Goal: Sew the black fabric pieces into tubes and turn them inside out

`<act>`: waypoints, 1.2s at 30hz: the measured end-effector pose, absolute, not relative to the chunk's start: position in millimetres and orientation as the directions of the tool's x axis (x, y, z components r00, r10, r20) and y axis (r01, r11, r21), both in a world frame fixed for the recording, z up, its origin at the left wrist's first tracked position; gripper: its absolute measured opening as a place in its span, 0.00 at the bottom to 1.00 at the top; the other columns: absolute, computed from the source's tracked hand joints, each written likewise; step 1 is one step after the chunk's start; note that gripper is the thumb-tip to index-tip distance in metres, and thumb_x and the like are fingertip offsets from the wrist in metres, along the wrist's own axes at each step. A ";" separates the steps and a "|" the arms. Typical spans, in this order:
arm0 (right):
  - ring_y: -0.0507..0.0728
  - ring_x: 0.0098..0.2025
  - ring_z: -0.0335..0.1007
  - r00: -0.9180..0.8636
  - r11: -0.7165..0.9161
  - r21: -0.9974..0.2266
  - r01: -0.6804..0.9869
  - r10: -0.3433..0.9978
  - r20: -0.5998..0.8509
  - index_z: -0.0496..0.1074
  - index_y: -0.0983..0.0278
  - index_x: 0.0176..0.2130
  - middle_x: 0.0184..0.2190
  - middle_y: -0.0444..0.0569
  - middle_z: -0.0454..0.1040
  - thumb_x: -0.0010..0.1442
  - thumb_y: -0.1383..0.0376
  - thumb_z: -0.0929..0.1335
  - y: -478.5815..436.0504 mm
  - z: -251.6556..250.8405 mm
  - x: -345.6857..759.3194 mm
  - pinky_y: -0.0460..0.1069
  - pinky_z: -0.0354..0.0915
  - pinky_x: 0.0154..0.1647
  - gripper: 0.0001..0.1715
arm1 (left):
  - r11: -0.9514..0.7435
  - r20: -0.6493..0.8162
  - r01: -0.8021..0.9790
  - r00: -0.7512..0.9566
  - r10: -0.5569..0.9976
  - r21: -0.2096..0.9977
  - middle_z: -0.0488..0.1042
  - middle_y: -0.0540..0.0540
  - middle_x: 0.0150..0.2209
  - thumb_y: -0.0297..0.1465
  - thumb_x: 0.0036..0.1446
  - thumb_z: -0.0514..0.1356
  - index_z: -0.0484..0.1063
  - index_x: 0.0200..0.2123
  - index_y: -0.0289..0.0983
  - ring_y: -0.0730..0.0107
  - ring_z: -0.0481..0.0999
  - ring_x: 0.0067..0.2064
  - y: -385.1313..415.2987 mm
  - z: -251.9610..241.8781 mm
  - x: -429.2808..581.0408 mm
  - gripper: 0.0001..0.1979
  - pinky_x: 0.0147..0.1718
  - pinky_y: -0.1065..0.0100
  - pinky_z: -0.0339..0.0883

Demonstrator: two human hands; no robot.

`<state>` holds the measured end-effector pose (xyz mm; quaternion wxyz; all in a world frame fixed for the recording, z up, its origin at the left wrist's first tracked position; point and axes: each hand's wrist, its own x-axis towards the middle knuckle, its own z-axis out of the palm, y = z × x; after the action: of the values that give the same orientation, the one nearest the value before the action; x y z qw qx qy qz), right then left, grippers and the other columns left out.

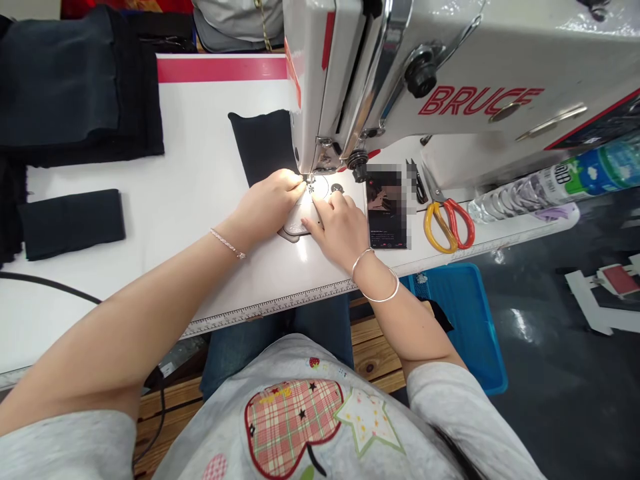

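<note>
Watching through the head camera, I am seeing the left hand (267, 207) and the right hand (340, 230) closing in on the needle (310, 183) of an industrial sewing machine (450, 87); the left fingertips (295, 181) are resting right beside the needle, and the right fingers (315, 217) are pressing on a pale curved piece (295, 230); neither hand is clenched in a fist or fully released, but I cannot tell whether either one is truly pinching the pale piece. That piece is lying under the machine head, towards the front edge of the white table (200, 133), and a black cloth panel (263, 143) is lying just behind the needle. For clean work, I am judging that the layers want to stay flat and feed evenly, with both sets of fingertips kept clear of the needle. A folded black cloth stack (60, 87) is sitting at the far left corner, and a black cloth strip (73, 223) is lying along the left edge; orange-handled scissors (447, 227) and a blurred phone (385, 213) are lying to the right of the hands.
</note>
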<state>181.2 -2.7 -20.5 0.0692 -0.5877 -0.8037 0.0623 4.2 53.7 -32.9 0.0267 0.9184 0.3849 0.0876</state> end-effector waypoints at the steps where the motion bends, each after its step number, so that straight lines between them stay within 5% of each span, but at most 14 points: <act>1: 0.60 0.41 0.61 -0.296 0.297 -0.183 0.937 0.955 0.034 0.71 0.65 0.45 0.39 0.55 0.67 0.67 0.52 0.62 -2.5 -20.1 180.9 0.51 0.54 0.35 0.20 | -0.696 0.145 0.707 0.681 0.718 0.127 0.69 0.42 0.37 0.31 0.56 0.53 0.67 0.35 0.37 0.58 0.70 0.42 53.5 -32.7 4.4 0.06 0.39 0.61 0.66; 11: 0.61 0.42 0.62 -0.292 0.297 -0.176 0.939 0.955 0.053 0.70 0.63 0.52 0.41 0.56 0.69 0.68 0.53 0.59 -4.3 -21.7 180.8 0.51 0.56 0.37 0.23 | -0.660 0.171 0.720 0.638 0.751 0.213 0.71 0.41 0.40 0.33 0.57 0.53 0.69 0.38 0.37 0.58 0.70 0.44 48.5 -36.3 5.3 0.09 0.43 0.60 0.67; 18: 0.62 0.44 0.63 -0.289 0.299 -0.174 0.938 0.954 0.082 0.68 0.61 0.56 0.43 0.56 0.70 0.68 0.52 0.60 -5.2 -23.7 183.6 0.51 0.57 0.38 0.25 | -0.644 0.184 0.762 0.625 0.759 0.067 0.71 0.40 0.37 0.21 0.57 0.46 0.70 0.35 0.35 0.58 0.69 0.42 33.6 -28.6 8.8 0.14 0.42 0.61 0.67; 23: 0.61 0.43 0.63 -0.293 0.305 -0.175 0.936 0.952 0.094 0.70 0.61 0.53 0.41 0.54 0.71 0.68 0.52 0.59 -6.0 -20.9 183.1 0.50 0.56 0.36 0.23 | -0.634 0.181 0.770 0.615 0.768 0.071 0.72 0.39 0.35 0.18 0.54 0.47 0.71 0.32 0.35 0.57 0.69 0.39 18.1 -18.4 7.7 0.15 0.39 0.58 0.67; 36: 0.62 0.45 0.63 -0.287 0.296 -0.168 0.940 0.955 0.076 0.68 0.60 0.56 0.43 0.55 0.72 0.69 0.53 0.58 -5.0 -21.6 183.0 0.51 0.57 0.40 0.24 | -0.566 0.276 0.793 0.506 0.817 0.223 0.70 0.41 0.30 0.28 0.61 0.47 0.75 0.28 0.36 0.60 0.67 0.34 15.7 -15.3 11.9 0.17 0.36 0.57 0.68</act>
<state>183.0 -5.0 -21.6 0.0808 -0.5916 -0.8009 0.0452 11.9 15.7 -15.3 0.0337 0.8671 0.4644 0.1769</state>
